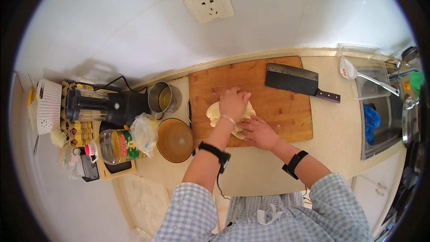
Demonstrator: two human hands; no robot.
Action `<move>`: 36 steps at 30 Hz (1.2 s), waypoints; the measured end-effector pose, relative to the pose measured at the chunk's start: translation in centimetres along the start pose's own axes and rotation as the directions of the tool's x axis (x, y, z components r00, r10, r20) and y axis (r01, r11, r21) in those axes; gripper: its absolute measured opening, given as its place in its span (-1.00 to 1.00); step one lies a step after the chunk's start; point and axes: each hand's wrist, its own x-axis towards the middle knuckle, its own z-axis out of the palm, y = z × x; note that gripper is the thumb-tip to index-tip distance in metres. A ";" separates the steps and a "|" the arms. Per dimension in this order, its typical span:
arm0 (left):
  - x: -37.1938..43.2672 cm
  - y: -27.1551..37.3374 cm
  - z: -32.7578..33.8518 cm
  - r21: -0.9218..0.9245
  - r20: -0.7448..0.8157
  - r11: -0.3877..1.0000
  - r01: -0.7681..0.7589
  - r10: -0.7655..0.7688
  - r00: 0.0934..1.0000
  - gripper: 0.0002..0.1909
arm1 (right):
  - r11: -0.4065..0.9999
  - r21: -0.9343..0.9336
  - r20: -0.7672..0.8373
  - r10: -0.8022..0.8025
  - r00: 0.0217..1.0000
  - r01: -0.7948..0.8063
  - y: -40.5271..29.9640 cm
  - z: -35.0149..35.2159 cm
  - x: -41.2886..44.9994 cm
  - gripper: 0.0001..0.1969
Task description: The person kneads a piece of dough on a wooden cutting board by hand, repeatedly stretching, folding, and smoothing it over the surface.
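A lump of pale dough [214, 113] lies on a wooden cutting board [285, 117], spread flat and uneven under both hands. My left hand [234, 102] presses on top of it, fingers bent over its far part and partly hidden by the back of the hand. Against the dough's near right side rests my right hand [260, 132], palm down with its fingers a little apart. A cleaver [291, 79] with a dark blade lies at the board's far right, its handle reaching past the board's edge.
Left of the board stand an amber bowl [175, 140], a metal pot [164, 97], a blender [111, 106] and an oil bottle [116, 144]. To the right, a white ladle [369, 79] lies on a clear plastic tray [359, 94] over a sink [386, 121]. A wall closes the far side.
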 end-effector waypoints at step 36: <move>3.0 -0.3 2.8 0.332 -0.241 0.942 -0.052 0.138 0.961 -0.76 | 0.999 0.039 -0.291 0.024 0.956 -0.014 1.6 2.0 -3.0 -0.78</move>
